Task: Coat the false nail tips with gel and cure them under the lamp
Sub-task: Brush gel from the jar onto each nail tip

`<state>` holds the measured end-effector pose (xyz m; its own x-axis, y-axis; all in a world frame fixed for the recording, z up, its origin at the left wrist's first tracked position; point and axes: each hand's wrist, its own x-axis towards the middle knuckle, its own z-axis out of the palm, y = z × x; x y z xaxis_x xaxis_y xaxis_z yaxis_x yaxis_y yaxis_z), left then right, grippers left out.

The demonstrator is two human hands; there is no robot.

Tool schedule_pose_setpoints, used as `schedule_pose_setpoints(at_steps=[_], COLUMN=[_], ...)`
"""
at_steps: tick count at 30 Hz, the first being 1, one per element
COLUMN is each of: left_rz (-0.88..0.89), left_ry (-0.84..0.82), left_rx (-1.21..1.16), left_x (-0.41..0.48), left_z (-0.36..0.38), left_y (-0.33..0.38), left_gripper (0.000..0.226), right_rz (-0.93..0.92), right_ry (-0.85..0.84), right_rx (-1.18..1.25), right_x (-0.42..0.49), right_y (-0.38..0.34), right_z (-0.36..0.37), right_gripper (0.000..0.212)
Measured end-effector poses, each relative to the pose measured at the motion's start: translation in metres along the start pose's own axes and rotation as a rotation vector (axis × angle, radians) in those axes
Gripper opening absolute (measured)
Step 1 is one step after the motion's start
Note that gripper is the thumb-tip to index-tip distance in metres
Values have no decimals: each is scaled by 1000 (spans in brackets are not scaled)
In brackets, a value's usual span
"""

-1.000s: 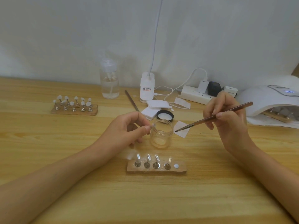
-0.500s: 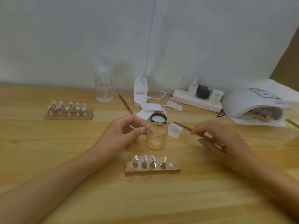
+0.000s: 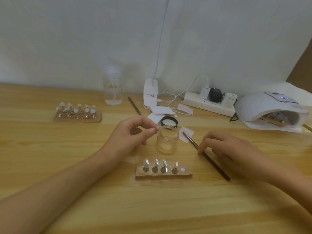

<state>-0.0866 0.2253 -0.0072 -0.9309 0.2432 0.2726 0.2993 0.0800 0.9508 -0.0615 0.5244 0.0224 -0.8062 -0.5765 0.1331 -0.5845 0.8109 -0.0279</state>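
Pale and small, one false nail tip (image 3: 157, 128) is pinched between thumb and forefinger of the left hand (image 3: 133, 134), at the rim of the open gel jar (image 3: 167, 139). The right hand (image 3: 231, 149) arches over the brush (image 3: 191, 141) lying on the counter (image 3: 50, 141), fingertips touching it; whether they grip I cannot tell. Coating looks in hand. Next, I judge, the tip needs seating on the vacant spot of the holder (image 3: 168, 175) just nearer than both hands, with the lamp (image 3: 263, 105) well beyond the right.

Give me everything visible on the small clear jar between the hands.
The small clear glass-like jar stands upright and lidless on the wooden table. A pale yellowish layer sits at its bottom. A black-rimmed round lid lies just behind. The left hand pinches a small pale item at its rim; contact unclear.
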Motion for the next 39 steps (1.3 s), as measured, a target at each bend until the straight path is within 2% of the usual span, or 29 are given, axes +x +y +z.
schedule_pose_setpoints(at_steps=[4,7,13,17,25,32,39], left_rz=[13,45,68,35,50,-6,-3], left_ry=[-30,-58,-103,-97,-102,-42,-55], left_rx=[-29,-70,-152,-217,-172,-193,-148], left_x=[0,0,1,2,1,2,3], left_z=[0,-1,-4,-3,-2,-2,0], left_y=[-1,-2,-5,-4,-1,-1,-3], left_gripper=[2,10,18,26,20,40,38], right_rz=[23,5,-3,14,101,266,297], right_ry=[115,219,204,194,185,150,139], right_rx=[194,404,783,901,964,936,828], right_x=[25,49,78,84,81,29,6], right_y=[-11,-30,-60,-66,-74,-64,-61], right_z=[-16,-18,-9,-6,-8,-4,13], right_gripper=[25,20,17,18,10,15,15])
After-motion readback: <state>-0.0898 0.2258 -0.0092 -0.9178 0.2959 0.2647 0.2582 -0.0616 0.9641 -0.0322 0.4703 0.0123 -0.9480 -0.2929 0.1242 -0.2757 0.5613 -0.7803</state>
